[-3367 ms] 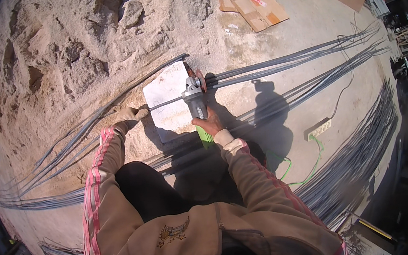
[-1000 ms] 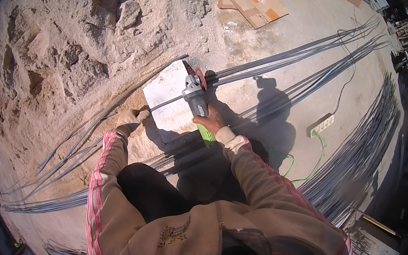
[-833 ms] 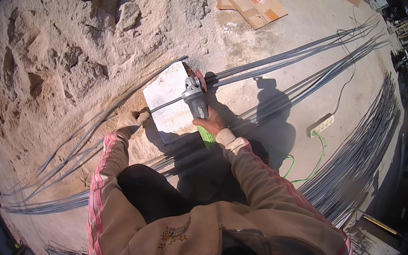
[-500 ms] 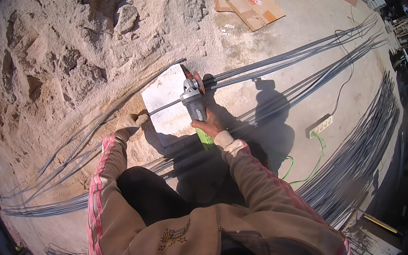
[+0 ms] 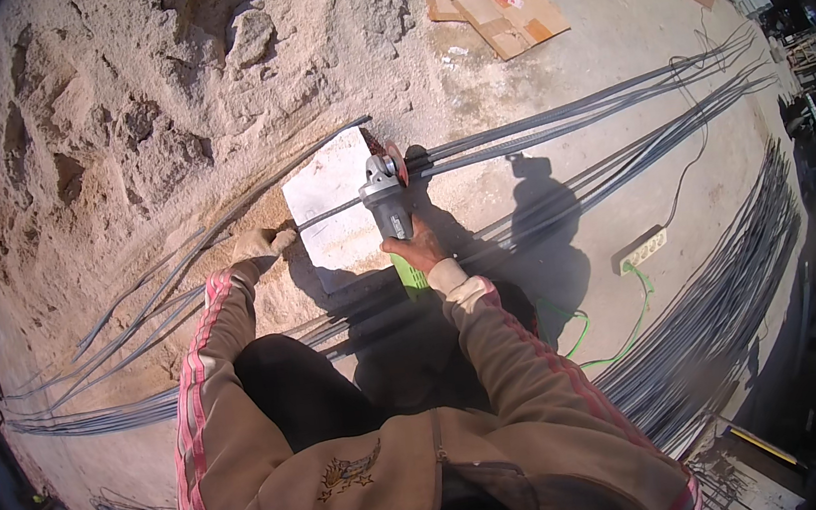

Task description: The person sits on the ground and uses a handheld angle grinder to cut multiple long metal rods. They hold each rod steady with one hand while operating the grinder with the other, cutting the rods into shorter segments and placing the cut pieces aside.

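Note:
My left hand (image 5: pixel 258 244), which looks gloved, is closed on a thin steel rebar (image 5: pixel 328 214) lying across a white rectangular block (image 5: pixel 332 253). My right hand (image 5: pixel 418 251) grips an angle grinder (image 5: pixel 388 210) with a grey head and bright green rear housing. Its reddish disc (image 5: pixel 398 163) stands upright over the block's right edge, across the rebar; whether it touches the bar is too small to tell.
A rough sand heap (image 5: pixel 92 130) fills the upper left, with cardboard (image 5: pixel 502 23) beside it. Long rebars (image 5: pixel 554 122) stretch across the concrete floor. A denser rebar bundle (image 5: pixel 705 302) lies right. A power strip (image 5: pixel 643 249) with green cord sits near my right arm.
Both hands keep their grips on the bar and grinder. The whole view has shifted slightly; the grinder stays at the block's right edge, with little visible movement.

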`<action>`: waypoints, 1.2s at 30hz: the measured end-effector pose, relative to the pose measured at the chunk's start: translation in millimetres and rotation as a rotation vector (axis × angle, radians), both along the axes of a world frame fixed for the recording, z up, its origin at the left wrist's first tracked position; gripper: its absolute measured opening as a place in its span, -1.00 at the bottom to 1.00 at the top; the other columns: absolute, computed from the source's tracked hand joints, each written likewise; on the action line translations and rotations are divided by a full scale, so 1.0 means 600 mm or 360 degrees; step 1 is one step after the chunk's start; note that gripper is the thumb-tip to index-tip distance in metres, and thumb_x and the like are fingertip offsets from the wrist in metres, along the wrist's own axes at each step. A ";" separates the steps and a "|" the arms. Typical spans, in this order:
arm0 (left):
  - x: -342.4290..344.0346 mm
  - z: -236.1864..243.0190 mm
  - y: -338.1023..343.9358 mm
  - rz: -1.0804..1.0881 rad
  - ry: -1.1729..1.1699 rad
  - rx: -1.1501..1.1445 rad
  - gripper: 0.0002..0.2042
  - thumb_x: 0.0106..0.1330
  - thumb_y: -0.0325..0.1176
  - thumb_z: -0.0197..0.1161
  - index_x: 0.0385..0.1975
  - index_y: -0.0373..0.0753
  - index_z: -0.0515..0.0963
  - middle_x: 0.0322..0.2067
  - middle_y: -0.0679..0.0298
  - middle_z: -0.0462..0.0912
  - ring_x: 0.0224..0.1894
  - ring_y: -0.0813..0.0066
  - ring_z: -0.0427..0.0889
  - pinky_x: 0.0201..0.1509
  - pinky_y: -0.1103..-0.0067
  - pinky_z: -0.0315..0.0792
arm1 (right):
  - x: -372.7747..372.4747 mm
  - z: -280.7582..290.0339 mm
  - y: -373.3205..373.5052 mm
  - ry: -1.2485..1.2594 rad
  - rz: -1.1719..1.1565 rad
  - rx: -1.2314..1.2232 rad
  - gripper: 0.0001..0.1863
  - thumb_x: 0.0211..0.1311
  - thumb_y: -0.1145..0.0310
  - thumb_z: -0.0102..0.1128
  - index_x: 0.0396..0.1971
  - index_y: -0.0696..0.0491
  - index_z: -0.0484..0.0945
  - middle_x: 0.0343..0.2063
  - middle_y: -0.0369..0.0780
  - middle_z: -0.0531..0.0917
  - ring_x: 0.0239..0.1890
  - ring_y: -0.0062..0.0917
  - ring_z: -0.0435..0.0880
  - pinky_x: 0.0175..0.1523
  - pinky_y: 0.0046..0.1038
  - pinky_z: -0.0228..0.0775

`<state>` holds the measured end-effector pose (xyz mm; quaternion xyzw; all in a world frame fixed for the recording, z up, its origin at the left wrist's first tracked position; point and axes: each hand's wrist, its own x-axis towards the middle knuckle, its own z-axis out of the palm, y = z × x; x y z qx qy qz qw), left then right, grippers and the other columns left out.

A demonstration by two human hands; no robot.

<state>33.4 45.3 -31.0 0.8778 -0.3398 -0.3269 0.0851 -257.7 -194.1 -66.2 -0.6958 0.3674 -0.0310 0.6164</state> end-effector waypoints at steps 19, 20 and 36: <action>-0.014 0.011 -0.004 0.0027 -0.0063 0.0034 -0.30 0.32 0.37 0.08 -0.25 -0.26 0.78 -0.35 -0.13 0.75 -0.17 -0.13 0.75 -0.05 0.13 0.56 | 0.001 0.028 0.000 -0.0018 -0.0032 0.0163 -0.08 -0.14 0.06 0.56 0.28 0.12 0.44 0.02 -0.01 0.68 0.08 -0.17 0.66 0.19 -0.24 0.48; -0.012 0.008 0.000 0.0025 -0.0064 0.0030 -0.30 0.33 0.37 0.08 -0.25 -0.26 0.78 -0.35 -0.12 0.75 -0.17 -0.12 0.75 -0.05 0.14 0.56 | 0.002 0.032 0.001 -0.0027 -0.0026 0.0170 -0.08 -0.14 0.06 0.56 0.28 0.12 0.44 0.02 -0.01 0.68 0.08 -0.17 0.66 0.19 -0.24 0.48; -0.026 0.022 -0.005 0.0017 -0.0096 0.0019 -0.32 0.34 0.37 0.06 -0.20 -0.20 0.79 -0.30 -0.06 0.77 -0.14 -0.08 0.75 -0.01 0.16 0.56 | 0.003 0.020 -0.003 0.0000 -0.0016 0.0102 -0.09 -0.16 0.01 0.56 0.24 0.13 0.48 0.00 0.02 0.70 0.06 -0.14 0.69 0.17 -0.22 0.51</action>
